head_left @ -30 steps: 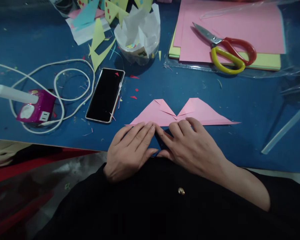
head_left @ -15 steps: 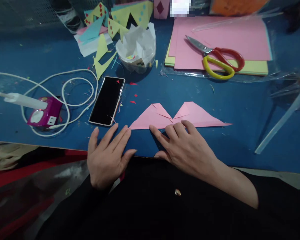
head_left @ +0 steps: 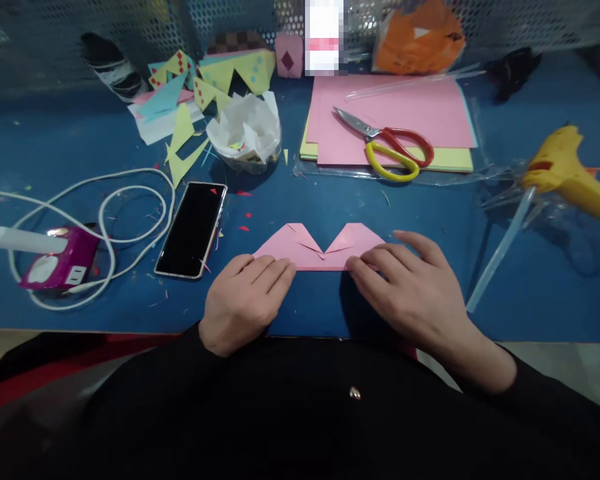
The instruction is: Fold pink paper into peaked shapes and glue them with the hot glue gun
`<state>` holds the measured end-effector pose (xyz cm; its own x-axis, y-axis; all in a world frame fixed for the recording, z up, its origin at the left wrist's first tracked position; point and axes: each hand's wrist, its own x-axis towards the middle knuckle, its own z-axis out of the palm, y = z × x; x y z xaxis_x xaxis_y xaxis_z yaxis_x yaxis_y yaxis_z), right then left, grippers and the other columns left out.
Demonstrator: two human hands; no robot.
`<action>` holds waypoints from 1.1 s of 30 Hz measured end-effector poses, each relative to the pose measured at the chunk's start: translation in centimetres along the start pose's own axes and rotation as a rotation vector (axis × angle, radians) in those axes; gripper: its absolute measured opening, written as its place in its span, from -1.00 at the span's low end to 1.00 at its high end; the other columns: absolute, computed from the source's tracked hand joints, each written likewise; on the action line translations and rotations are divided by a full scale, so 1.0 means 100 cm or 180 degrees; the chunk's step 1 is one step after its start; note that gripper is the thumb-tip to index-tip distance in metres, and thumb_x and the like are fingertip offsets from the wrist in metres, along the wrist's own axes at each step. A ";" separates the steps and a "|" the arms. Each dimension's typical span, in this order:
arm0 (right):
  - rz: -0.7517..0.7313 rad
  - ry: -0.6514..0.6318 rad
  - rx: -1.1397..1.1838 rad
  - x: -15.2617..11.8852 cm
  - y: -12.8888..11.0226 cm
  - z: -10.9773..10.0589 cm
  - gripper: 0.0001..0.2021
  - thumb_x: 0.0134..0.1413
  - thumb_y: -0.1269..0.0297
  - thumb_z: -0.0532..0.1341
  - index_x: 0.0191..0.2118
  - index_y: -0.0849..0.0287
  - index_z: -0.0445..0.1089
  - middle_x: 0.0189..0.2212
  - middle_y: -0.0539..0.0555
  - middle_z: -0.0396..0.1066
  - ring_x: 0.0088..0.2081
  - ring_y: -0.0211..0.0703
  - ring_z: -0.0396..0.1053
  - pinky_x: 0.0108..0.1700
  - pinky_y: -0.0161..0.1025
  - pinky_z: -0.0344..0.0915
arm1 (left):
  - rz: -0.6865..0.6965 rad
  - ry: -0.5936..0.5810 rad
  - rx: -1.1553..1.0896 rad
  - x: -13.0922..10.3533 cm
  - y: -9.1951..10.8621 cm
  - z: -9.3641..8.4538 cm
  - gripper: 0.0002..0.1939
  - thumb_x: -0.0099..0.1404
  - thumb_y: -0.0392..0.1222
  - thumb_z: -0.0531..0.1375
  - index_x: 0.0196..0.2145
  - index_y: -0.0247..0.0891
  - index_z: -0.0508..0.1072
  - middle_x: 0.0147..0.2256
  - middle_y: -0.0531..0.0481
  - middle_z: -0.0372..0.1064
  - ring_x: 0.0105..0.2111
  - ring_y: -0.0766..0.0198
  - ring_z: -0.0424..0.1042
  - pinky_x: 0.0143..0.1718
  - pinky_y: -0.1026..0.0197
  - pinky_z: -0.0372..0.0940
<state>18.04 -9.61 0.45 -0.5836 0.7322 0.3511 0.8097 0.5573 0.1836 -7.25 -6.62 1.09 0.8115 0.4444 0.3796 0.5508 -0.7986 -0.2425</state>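
Note:
A folded pink paper point(head_left: 307, 259) lies before me on the blue table, with two raised peaks and a V-shaped notch between them. My left hand point(head_left: 247, 293) is closed on its left part, fingers bent and pressed together over the lower edge, the thumb out of sight. On the right part, my right hand point(head_left: 405, 283) has its fingers curled over the same lower edge; that thumb is hidden too. Both ends of the paper are covered by my hands. Small red paper scraps point(head_left: 244, 229) lie just beyond the left side.
A phone point(head_left: 193, 230), a white cable point(head_left: 107, 175) and a purple plug block point(head_left: 60, 260) are at left. Scissors point(head_left: 380, 137) rest on pink sheets point(head_left: 405, 93). A yellow glue gun point(head_left: 563, 167) with its stick lies right. Behind stands a paper-lined bowl point(head_left: 247, 133) near yellow cut paper point(head_left: 183, 143).
My left hand has moved from beside the paper onto its left part. My right hand has slid right along the lower edge. The view has tilted up, showing the glue gun more fully.

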 end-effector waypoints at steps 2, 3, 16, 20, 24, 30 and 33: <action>-0.0021 0.0035 -0.0062 0.001 0.002 0.003 -0.82 0.23 0.51 0.14 -0.19 0.21 0.50 -0.39 0.02 0.49 -0.28 -0.15 0.36 0.14 -0.03 0.17 | 0.0007 0.0005 0.0075 0.005 -0.003 0.003 -0.77 0.38 -0.43 0.11 -0.15 -0.37 0.57 -0.19 -0.11 0.62 -0.25 0.13 0.56 -0.29 0.11 0.32; -0.0019 0.0039 -0.0083 0.003 0.003 0.004 -0.80 0.25 0.51 0.13 -0.20 0.20 0.50 -0.41 0.02 0.49 -0.28 -0.16 0.36 0.14 -0.02 0.18 | -0.0014 0.0000 0.0079 0.007 -0.004 0.004 -0.78 0.37 -0.43 0.12 -0.16 -0.36 0.57 -0.19 -0.11 0.62 -0.25 0.12 0.56 -0.29 0.10 0.32; -0.0346 -0.0024 0.0677 -0.001 -0.009 0.005 -0.64 0.33 0.27 0.15 0.14 0.35 0.40 0.09 0.17 0.49 0.15 -0.02 0.38 0.22 -0.05 0.24 | 0.0166 -0.0463 -0.0656 0.013 0.006 0.016 -0.54 0.47 -0.05 0.08 0.10 -0.52 0.45 0.12 -0.28 0.43 0.06 -0.03 0.47 0.01 0.02 0.37; -0.0411 -0.0235 0.0875 -0.001 -0.009 0.004 -0.51 0.37 0.17 0.07 0.19 0.52 0.32 0.16 0.34 0.40 0.22 0.03 0.32 0.24 -0.05 0.24 | 0.0116 -0.0516 -0.0698 0.013 0.005 0.017 -0.53 0.50 -0.03 0.02 0.09 -0.46 0.47 0.12 -0.22 0.43 0.06 0.01 0.48 0.02 0.05 0.37; -0.0246 -0.0322 0.0917 -0.007 -0.009 0.002 -0.50 0.37 0.16 0.09 0.19 0.51 0.33 0.15 0.32 0.42 0.22 0.04 0.33 0.26 -0.07 0.21 | 0.0030 -0.0477 -0.0772 0.012 0.006 0.018 -0.51 0.51 -0.03 0.00 0.11 -0.50 0.44 0.12 -0.25 0.43 0.05 -0.01 0.48 0.01 0.01 0.37; -0.0142 -0.0408 0.0778 -0.010 -0.010 -0.001 -0.47 0.37 0.12 0.09 0.20 0.52 0.32 0.15 0.29 0.41 0.19 0.05 0.33 0.26 -0.06 0.17 | 0.0035 -0.0428 -0.0762 0.012 0.007 0.020 -0.50 0.50 -0.04 0.01 0.13 -0.54 0.42 0.12 -0.31 0.42 0.05 -0.04 0.48 -0.02 -0.02 0.37; 0.0006 -0.0488 0.0692 -0.015 -0.008 -0.004 -0.44 0.37 0.07 0.08 0.24 0.49 0.28 0.18 0.23 0.40 0.24 0.05 0.27 0.29 -0.05 0.11 | 0.0010 -0.0409 -0.0782 0.012 0.006 0.021 -0.53 0.49 -0.07 0.03 0.13 -0.51 0.42 0.12 -0.29 0.43 0.05 -0.03 0.48 -0.02 0.00 0.37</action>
<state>18.26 -11.28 0.13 -0.5979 0.7749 0.2051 0.7884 0.6147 -0.0242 -5.56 -5.77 -0.46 0.8398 0.4772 0.2590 0.4972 -0.8675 -0.0139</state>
